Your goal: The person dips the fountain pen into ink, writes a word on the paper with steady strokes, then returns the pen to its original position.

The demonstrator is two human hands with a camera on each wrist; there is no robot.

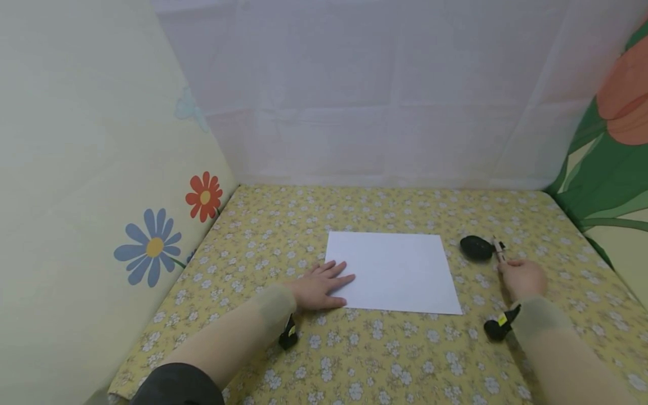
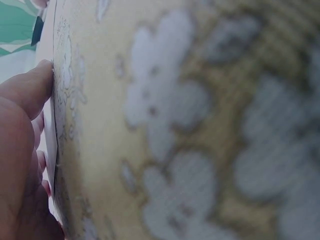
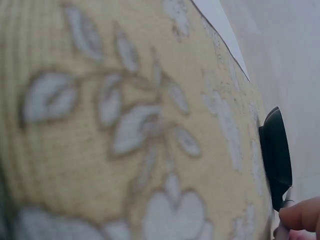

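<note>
While the left hand [image 1: 320, 288] lies with its fingers spread over the left edge of a plain white sheet of paper [image 1: 395, 273], its thumb by the near left corner, the right hand [image 1: 523, 279] pinches the near end of a slim, pale pen-like stick [image 1: 498, 250] that has a black piece on it; the sheet lies flat on the flowered yellow tablecloth [image 1: 283, 214], the stick well apart to its right. Between the two sits a black oval object [image 1: 476, 248], just beside the stick and directly in the way from there to the paper; whether stick and oval touch, I cannot tell. At each wrist a small black device, one by the left [image 1: 288, 334] and one by the right [image 1: 498, 329], hangs low near the cloth; a black band [image 1: 177, 388] wraps the left arm farther back. Behind the table rises a creased white sheet backdrop [image 1: 385, 112]; to the left stands a pale panel with a blue flower [image 1: 154, 247] and a red flower [image 1: 205, 197], to the right a panel with orange petals [image 1: 630, 95] and green leaves [image 1: 617, 174].
</note>
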